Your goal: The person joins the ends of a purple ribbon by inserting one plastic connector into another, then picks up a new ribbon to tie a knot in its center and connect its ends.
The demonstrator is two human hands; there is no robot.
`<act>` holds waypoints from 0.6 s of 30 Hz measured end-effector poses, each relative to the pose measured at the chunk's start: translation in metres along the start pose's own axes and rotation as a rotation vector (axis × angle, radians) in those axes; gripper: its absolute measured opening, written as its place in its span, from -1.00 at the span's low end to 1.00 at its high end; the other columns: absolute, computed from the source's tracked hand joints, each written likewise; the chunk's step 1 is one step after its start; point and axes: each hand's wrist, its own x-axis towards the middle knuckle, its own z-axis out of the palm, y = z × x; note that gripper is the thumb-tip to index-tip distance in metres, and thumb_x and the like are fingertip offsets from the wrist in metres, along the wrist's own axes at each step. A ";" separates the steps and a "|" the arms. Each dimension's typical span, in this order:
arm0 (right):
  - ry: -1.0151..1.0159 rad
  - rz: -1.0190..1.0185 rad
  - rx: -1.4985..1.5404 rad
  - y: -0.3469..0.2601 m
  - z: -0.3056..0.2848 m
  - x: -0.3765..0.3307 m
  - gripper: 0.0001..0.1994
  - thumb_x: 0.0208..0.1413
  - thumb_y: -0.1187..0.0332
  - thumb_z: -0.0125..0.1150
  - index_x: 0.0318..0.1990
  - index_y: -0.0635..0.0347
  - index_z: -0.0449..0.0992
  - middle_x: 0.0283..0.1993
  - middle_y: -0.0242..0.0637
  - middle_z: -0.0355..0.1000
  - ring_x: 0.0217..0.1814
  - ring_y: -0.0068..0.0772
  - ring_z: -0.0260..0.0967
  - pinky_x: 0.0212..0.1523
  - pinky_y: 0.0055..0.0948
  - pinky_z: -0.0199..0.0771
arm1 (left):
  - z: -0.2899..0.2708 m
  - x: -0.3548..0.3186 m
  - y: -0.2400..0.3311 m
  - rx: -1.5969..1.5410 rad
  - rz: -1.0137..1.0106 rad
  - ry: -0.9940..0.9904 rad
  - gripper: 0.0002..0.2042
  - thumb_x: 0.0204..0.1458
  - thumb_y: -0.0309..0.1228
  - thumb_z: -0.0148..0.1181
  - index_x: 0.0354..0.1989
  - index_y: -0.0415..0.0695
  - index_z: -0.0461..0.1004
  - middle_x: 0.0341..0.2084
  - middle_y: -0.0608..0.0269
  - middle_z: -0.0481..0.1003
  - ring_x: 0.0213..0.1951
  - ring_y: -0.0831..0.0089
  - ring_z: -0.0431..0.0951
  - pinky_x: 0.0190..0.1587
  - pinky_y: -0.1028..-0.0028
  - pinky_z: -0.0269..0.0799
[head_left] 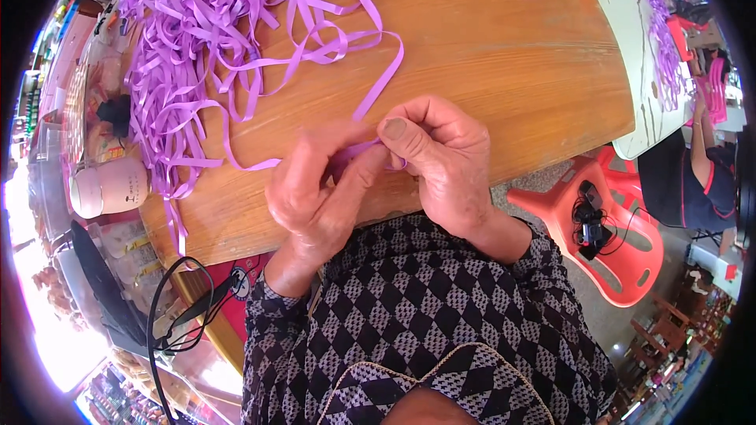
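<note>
Both hands meet above the near edge of the wooden table [504,55]. A narrow purple ribbon [382,88] runs down from the pile into my fingers. My left hand [319,189] is closed on it with thumb and fingers together; its upper fingers are smeared by motion. My right hand [453,161] pinches the ribbon between thumb and bent forefinger, and a small loop shows just under the fingertips. Part of the ribbon is hidden behind the fingers. A large tangled pile of purple ribbons [185,55] covers the table's far left.
A pink jar [110,187] stands left of the table, near black cables [189,307]. To the right is a red plastic stool [622,267] with a black corded device [589,224] on it. Beyond, a co-worker [685,177] sits by a white table [630,55] with more ribbons.
</note>
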 end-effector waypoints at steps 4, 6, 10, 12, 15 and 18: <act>0.002 0.078 0.010 -0.002 -0.002 0.003 -0.86 0.07 0.38 0.15 -0.37 0.29 0.44 -0.49 -0.42 0.39 -0.50 -0.73 0.22 -0.50 -0.74 0.20 | 0.002 0.000 -0.008 0.374 0.558 0.126 -0.79 -0.18 -0.64 0.21 -0.30 -0.23 0.48 -0.54 0.19 0.43 -0.55 0.37 0.46 -0.59 0.48 0.33; -0.059 0.228 0.112 -0.005 -0.009 0.003 -0.84 0.06 0.42 0.16 -0.28 0.33 0.43 -0.42 -0.37 0.40 -0.44 -0.70 0.25 -0.45 -0.74 0.25 | -0.001 -0.001 -0.008 0.405 0.608 0.116 -0.81 -0.19 -0.66 0.19 -0.33 -0.23 0.49 -0.54 0.16 0.42 -0.56 0.31 0.45 -0.58 0.46 0.34; -0.081 0.180 0.041 -0.013 -0.003 -0.002 -0.76 0.02 0.49 0.18 -0.16 0.36 0.38 -0.35 -0.34 0.37 -0.39 -0.69 0.26 -0.40 -0.73 0.27 | -0.008 0.004 -0.003 0.450 0.522 0.000 -0.88 -0.14 -0.59 0.16 -0.37 -0.24 0.46 -0.54 0.17 0.41 -0.54 0.32 0.46 -0.55 0.44 0.34; -0.203 0.086 -0.136 -0.015 -0.012 -0.004 -0.69 -0.02 0.57 0.18 -0.09 0.40 0.32 -0.31 -0.32 0.35 -0.32 -0.67 0.28 -0.33 -0.71 0.29 | -0.012 0.005 -0.006 0.383 0.414 -0.079 -0.89 -0.13 -0.55 0.17 -0.39 -0.25 0.44 -0.57 0.16 0.41 -0.53 0.34 0.46 -0.54 0.44 0.34; -0.209 -0.022 -0.336 -0.014 -0.013 -0.007 -0.73 -0.04 0.62 0.18 -0.15 0.39 0.36 -0.33 -0.36 0.34 -0.28 -0.66 0.28 -0.28 -0.71 0.29 | -0.017 0.005 -0.011 0.017 -0.046 -0.310 -0.84 -0.10 -0.45 0.22 -0.40 -0.27 0.42 -0.61 0.23 0.39 -0.57 0.52 0.39 -0.60 0.54 0.24; -0.260 -0.058 -0.380 -0.010 -0.018 -0.008 -0.81 -0.04 0.63 0.17 -0.22 0.38 0.39 -0.30 -0.33 0.34 -0.25 -0.63 0.28 -0.24 -0.69 0.29 | -0.021 0.006 -0.013 -0.800 -0.612 -0.442 -0.78 -0.06 -0.37 0.24 -0.38 -0.29 0.42 -0.64 0.33 0.37 -0.62 0.66 0.27 -0.65 0.62 0.11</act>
